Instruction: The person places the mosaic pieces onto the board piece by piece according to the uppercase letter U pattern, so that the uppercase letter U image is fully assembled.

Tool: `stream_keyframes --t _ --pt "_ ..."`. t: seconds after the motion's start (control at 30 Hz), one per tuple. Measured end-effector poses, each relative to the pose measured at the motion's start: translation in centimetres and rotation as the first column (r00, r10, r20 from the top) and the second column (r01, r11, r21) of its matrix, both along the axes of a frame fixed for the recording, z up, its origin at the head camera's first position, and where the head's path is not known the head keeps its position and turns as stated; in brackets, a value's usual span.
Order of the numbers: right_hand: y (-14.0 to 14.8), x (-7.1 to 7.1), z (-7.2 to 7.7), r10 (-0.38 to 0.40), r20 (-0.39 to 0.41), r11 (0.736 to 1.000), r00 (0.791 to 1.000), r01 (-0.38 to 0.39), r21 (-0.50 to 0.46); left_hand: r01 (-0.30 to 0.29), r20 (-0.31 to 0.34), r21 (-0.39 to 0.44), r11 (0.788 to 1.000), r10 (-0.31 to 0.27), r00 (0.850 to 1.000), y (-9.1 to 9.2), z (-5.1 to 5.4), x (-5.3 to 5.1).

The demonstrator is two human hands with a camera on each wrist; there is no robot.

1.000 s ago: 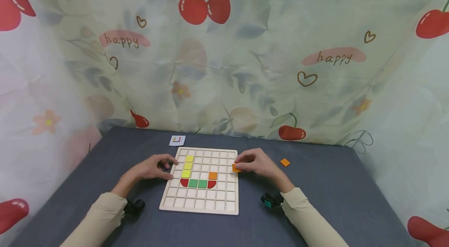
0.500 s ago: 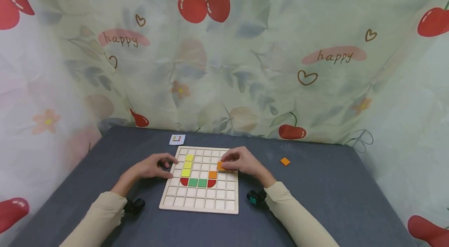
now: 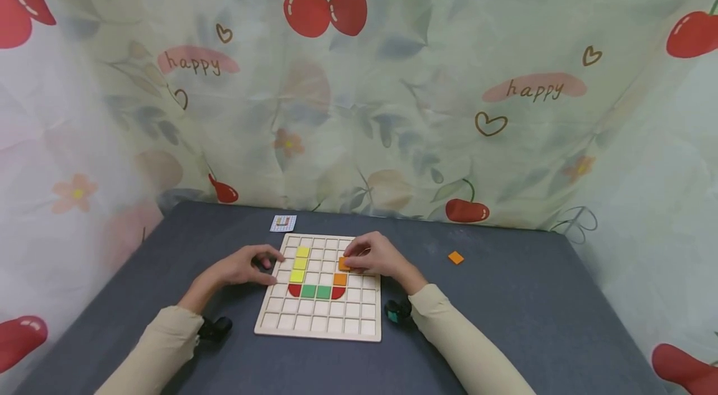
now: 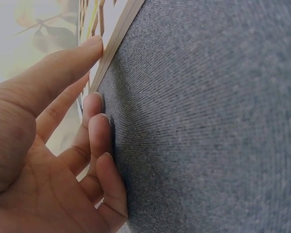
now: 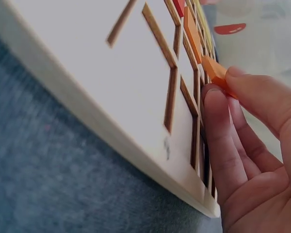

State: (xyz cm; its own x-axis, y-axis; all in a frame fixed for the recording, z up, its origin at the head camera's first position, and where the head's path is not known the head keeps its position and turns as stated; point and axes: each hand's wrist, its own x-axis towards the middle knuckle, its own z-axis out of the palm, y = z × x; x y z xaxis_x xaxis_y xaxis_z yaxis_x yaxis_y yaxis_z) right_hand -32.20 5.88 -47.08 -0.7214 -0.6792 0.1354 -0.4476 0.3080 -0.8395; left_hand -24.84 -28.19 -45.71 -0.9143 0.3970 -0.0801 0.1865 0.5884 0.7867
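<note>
A wooden grid board (image 3: 318,323) lies on the table. Its cells hold a column of yellow tiles (image 3: 300,264), two green tiles (image 3: 316,292), two red rounded tiles (image 3: 339,293) and an orange tile (image 3: 339,280). My right hand (image 3: 381,256) pinches another orange tile (image 3: 343,265) over the cell just behind the placed one; in the right wrist view this pinched tile (image 5: 215,74) is tilted between thumb and finger. At the board's left edge, my left hand (image 3: 244,265) rests with loosely bent fingers. The left wrist view has its thumb (image 4: 63,68) touching the rim.
One loose orange tile (image 3: 456,257) lies on the dark cloth-covered table (image 3: 505,295) to the right. A small card (image 3: 283,223) printed with a coloured grid pattern lies behind the board. A patterned curtain (image 3: 359,102) hangs behind the table.
My right hand has carried the orange tile leftward from the board's right edge to the cell behind the placed orange tile. My left hand has stayed at the left edge.
</note>
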Motion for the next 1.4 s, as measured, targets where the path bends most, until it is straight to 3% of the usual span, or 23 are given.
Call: stream_keyframes --t 0.5,0.7,0.97,1.2,1.4 --pt "-1.0 0.4 0.5 -0.006 -0.064 0.993 0.998 0.014 0.121 0.023 -0.014 0.002 1.0 -0.023 1.0 -0.4 -0.2 0.0" --pt "-1.2 0.6 0.7 -0.016 -0.059 0.99 0.998 0.023 0.136 0.018 -0.013 -0.008 1.0 -0.018 1.0 -0.4 -0.2 0.0" --pt "-1.2 0.5 0.7 -0.02 -0.115 0.984 0.993 0.04 0.172 0.031 -0.026 -0.015 0.999 -0.031 0.999 -0.5 -0.3 -0.3" --pt "-1.0 0.5 1.0 -0.012 -0.114 0.985 0.993 0.031 0.168 0.02 -0.019 -0.037 0.999 -0.02 1.0 -0.5 -0.4 -0.5" --pt "-0.3 0.3 0.9 0.001 -0.057 0.994 0.998 0.005 0.112 0.02 -0.018 -0.037 0.999 -0.02 1.0 -0.5 -0.5 -0.6"
